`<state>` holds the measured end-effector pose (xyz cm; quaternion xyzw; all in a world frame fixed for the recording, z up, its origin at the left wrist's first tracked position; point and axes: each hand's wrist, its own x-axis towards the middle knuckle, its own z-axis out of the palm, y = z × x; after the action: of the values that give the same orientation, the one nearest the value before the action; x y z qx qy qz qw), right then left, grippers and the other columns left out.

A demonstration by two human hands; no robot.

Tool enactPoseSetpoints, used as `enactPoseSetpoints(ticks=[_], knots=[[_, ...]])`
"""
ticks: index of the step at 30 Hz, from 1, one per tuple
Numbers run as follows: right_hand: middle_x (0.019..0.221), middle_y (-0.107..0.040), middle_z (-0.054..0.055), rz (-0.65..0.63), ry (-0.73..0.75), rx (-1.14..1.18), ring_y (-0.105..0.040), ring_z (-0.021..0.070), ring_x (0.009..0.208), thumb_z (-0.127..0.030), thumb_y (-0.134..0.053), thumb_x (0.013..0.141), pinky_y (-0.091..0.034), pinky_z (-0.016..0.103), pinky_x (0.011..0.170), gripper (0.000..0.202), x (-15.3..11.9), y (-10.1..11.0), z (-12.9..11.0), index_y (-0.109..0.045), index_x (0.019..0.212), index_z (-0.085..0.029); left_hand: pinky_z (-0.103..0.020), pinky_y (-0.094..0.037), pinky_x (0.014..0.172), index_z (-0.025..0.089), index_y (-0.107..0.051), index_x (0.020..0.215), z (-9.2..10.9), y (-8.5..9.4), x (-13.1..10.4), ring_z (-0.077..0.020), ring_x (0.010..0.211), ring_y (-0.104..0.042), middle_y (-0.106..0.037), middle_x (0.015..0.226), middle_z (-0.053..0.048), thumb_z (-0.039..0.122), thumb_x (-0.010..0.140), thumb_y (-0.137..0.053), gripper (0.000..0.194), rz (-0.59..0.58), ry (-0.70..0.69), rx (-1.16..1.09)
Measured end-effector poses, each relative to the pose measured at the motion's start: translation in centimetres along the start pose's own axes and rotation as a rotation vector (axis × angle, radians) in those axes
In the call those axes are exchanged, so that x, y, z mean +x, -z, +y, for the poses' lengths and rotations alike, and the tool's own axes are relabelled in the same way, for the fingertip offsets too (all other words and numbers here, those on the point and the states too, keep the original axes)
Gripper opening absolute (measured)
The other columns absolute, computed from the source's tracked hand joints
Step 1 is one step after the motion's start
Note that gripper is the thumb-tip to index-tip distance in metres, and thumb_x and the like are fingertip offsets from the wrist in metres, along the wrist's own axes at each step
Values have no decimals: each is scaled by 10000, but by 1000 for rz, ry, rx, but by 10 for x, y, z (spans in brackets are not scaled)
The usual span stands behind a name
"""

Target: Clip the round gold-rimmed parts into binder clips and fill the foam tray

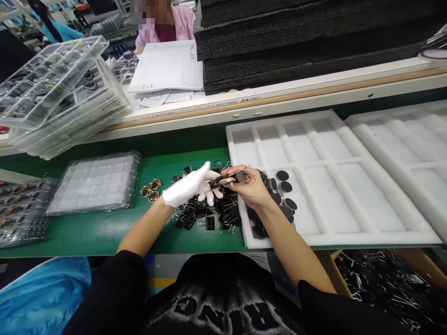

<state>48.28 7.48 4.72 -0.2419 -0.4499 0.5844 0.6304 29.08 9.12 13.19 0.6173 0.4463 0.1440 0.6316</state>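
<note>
My left hand wears a white glove, its fingers spread and its palm turned toward the right hand. Dark clip pieces lie across those gloved fingers. Bare and bent, my right hand pinches a black binder clip with metal handles, right beside the gloved fingers. Under both hands a pile of black binder clips lies on the green table. Round black discs sit in a compartment of the white foam tray, partly hidden by my right forearm.
Several round orange-and-black parts lie left of the clips, near stacked clear trays. Another foam tray is at right. A box of clips stands below the table edge. Across the shelf is a person in pink.
</note>
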Motion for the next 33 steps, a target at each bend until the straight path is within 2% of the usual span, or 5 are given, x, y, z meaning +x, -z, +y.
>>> enactPoseSetpoints(ticks=[6,9,13,26,33], knots=[[1504,-577,88,-55,88,-57,-634,298,1278,-385,-966,641,-552,498,1083,952,-1,4,-9,-524,1484,-363,-229,-473,557,189,-712,1166,26,-6,5,-75,530,-564,-740,876,-29,525,997,-571,401,379,-299,357],[1387,-669,93,30,-11,15,-696,270,1135,-516,-907,707,-607,469,981,795,0,3,-10,-593,1410,-317,-247,-554,679,194,-735,1146,24,-11,12,-98,638,-651,-782,1014,-39,478,981,-597,356,547,-456,551],[1071,-782,47,168,-26,-55,-718,206,951,-511,-824,815,-639,384,839,334,0,3,-15,-782,1041,-269,-272,-584,835,204,-787,1077,25,-15,16,-166,908,-744,-808,1062,-45,465,973,-605,334,514,-566,744],[834,-695,32,350,60,-514,-639,185,797,-605,-561,987,-510,336,730,398,3,15,-25,-663,869,-239,-261,-519,731,200,-724,1065,50,-11,33,-146,801,-669,-763,959,-11,459,926,-641,306,232,-327,848],[1331,-511,186,775,532,-823,-532,321,1266,-359,-472,1009,-486,538,1033,349,2,12,-17,-518,1322,-214,-290,-468,760,197,-675,1082,61,3,113,-185,847,-663,-755,1009,-38,456,947,-584,306,227,-346,1116]])
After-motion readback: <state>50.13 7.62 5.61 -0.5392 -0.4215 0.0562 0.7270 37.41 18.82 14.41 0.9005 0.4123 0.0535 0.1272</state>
